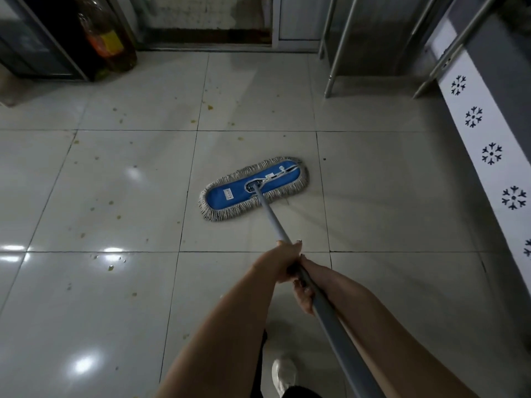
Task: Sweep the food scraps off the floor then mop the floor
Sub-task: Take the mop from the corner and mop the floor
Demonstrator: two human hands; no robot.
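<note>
Mopping step now, w/ scraps (pixel 110 268) across floor (pixel 115 168) at left (sweep looks incomplete). Mop (pixel 230 196) flat on mid tile, handle (pixel 271 216) gripped tight by left hand (pixel 283 259), right hand (pixel 303 295) just behind. Next: swing head left thru specks, pad kept flat.

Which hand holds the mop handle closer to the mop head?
The left hand, furthest along the handle toward the floor; the right hand holds just behind it, nearer the body.

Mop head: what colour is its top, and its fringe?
The mop head has a blue top and a pale grey-beige fringe; head view.
</note>
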